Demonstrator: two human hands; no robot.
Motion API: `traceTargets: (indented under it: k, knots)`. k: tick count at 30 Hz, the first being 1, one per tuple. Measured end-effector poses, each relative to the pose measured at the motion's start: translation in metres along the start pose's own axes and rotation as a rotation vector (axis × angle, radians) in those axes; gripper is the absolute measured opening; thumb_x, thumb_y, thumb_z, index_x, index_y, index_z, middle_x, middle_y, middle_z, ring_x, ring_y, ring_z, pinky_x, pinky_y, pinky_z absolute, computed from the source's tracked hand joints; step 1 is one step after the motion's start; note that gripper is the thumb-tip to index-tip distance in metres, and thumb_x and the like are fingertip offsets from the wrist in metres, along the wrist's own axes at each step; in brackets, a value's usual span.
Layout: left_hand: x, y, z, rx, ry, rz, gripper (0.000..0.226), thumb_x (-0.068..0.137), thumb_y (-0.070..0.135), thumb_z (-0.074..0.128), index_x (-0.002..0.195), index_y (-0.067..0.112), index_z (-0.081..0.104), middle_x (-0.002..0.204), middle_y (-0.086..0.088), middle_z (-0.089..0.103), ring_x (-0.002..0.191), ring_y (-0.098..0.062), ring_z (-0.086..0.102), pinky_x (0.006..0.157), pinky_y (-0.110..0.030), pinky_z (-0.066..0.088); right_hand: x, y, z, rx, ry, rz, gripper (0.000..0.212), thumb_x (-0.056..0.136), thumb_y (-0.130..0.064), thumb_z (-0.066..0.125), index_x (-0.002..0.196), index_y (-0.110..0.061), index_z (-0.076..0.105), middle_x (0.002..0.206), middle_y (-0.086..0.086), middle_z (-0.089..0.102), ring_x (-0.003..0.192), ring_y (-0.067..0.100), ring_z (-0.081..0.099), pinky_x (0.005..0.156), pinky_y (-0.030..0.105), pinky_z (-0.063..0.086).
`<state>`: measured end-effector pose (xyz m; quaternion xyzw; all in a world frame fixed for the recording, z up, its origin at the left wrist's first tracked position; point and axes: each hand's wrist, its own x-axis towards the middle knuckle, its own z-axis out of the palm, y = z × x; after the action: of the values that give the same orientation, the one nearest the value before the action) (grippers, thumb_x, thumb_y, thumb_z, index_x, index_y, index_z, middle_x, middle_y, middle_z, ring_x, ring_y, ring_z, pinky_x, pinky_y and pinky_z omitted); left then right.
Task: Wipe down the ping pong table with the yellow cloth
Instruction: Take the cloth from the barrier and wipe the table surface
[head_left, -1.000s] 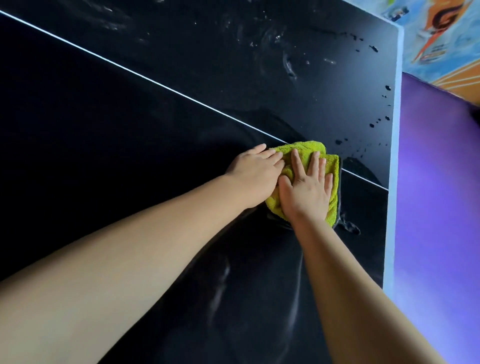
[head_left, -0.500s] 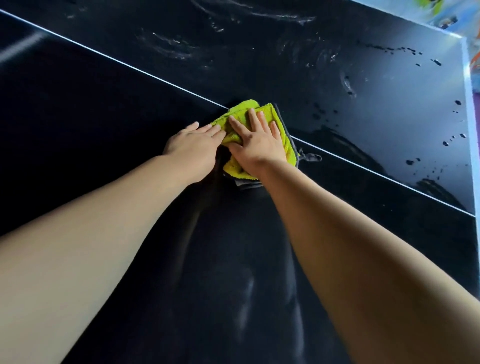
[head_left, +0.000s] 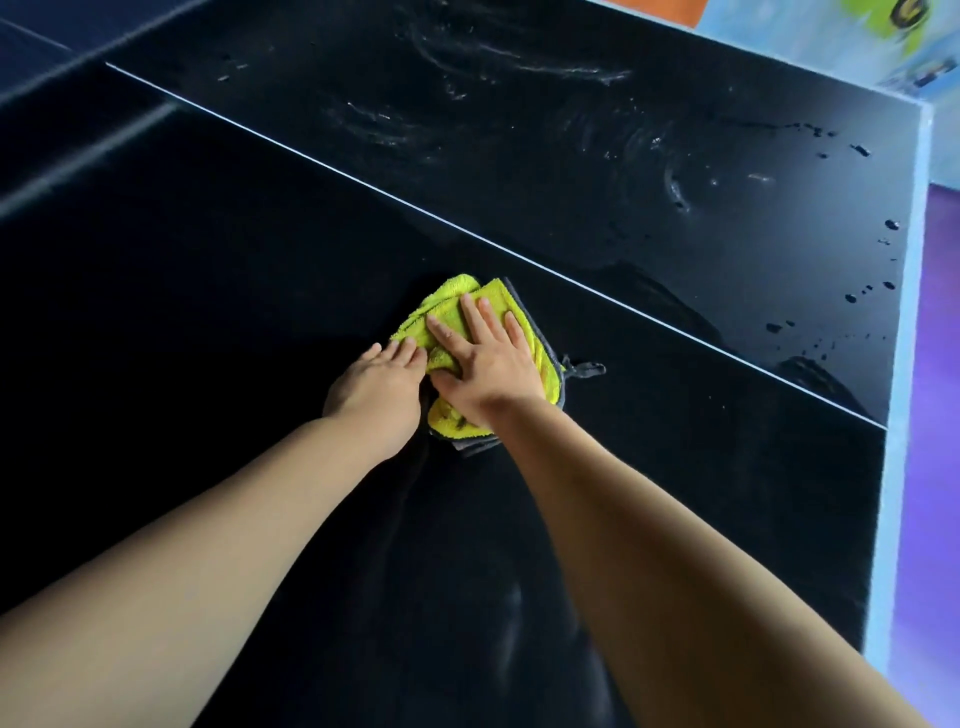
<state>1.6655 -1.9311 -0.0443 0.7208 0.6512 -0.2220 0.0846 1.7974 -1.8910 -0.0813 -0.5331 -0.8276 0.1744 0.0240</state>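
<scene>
The folded yellow cloth (head_left: 451, 306), edged in grey with a small grey loop, lies on the black ping pong table (head_left: 218, 291) just on the near side of its white centre line (head_left: 363, 182). My right hand (head_left: 485, 364) presses flat on top of the cloth with fingers spread. My left hand (head_left: 376, 392) lies beside it on the left, its straight fingertips touching the cloth's left edge. Much of the cloth is hidden under my right hand.
Smeared wet streaks (head_left: 467, 67) and dark droplets (head_left: 852, 296) cover the far half of the table beyond the line. The table's pale right edge (head_left: 901, 364) borders a purple floor (head_left: 935, 415). A colourful printed panel (head_left: 831, 36) stands past the far right corner.
Both hands and the cloth have slid left along the table, away from the right edge, and now sit just on the near side of the centre line.
</scene>
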Motion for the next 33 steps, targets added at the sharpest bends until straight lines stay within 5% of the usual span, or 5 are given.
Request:
traceTargets:
  k: [13, 19, 23, 28, 33]
  knots:
    - [-0.144, 0.128, 0.031, 0.001, -0.081, 0.162, 0.068, 0.095, 0.012, 0.035, 0.150, 0.012, -0.005, 0.158, -0.006, -0.010, 0.145, -0.020, -0.005, 0.117, -0.033, -0.004, -0.220, 0.032, 0.015, 0.040, 0.024, 0.125, 0.065, 0.095, -0.049, 0.042, 0.152, -0.046, 0.010, 0.162, -0.003, -0.013, 0.147, 0.015, -0.020, 0.119, 0.036, -0.014]
    - [-0.245, 0.175, 0.064, -0.020, -0.021, 0.267, 0.061, 0.097, 0.015, 0.028, 0.150, 0.009, -0.002, 0.158, -0.009, -0.006, 0.145, -0.023, -0.003, 0.117, -0.035, -0.003, -0.346, 0.014, 0.036, 0.048, 0.025, 0.208, 0.075, 0.077, -0.060, 0.016, 0.150, -0.048, 0.004, 0.160, -0.006, -0.016, 0.145, 0.013, -0.024, 0.118, 0.034, -0.017]
    - [-0.308, 0.197, 0.084, -0.050, -0.066, 0.288, 0.065, 0.095, 0.013, 0.033, 0.150, 0.010, -0.002, 0.158, -0.009, -0.007, 0.145, -0.022, -0.004, 0.117, -0.034, -0.003, -0.413, 0.006, 0.048, 0.030, 0.006, 0.199, 0.072, 0.081, -0.059, 0.020, 0.149, -0.047, 0.001, 0.161, -0.004, -0.012, 0.147, 0.015, -0.023, 0.119, 0.036, -0.016]
    - [-0.326, 0.215, 0.080, -0.092, -0.092, 0.253, 0.063, 0.095, 0.008, 0.029, 0.150, 0.012, -0.002, 0.158, -0.007, -0.008, 0.145, -0.021, -0.005, 0.117, -0.033, -0.004, -0.439, 0.019, 0.045, 0.011, -0.066, 0.118, 0.072, 0.094, -0.049, 0.044, 0.151, -0.045, 0.002, 0.160, -0.003, -0.015, 0.146, 0.017, -0.024, 0.120, 0.038, -0.014]
    - [-0.300, 0.240, 0.071, -0.126, -0.083, 0.200, 0.059, 0.100, 0.022, 0.028, 0.150, 0.013, -0.002, 0.158, -0.007, -0.006, 0.145, -0.021, -0.004, 0.118, -0.034, -0.002, -0.411, 0.071, 0.023, -0.059, -0.123, -0.065, 0.072, 0.082, -0.061, 0.017, 0.149, -0.044, -0.004, 0.156, -0.006, -0.022, 0.145, 0.017, -0.025, 0.117, 0.037, -0.018]
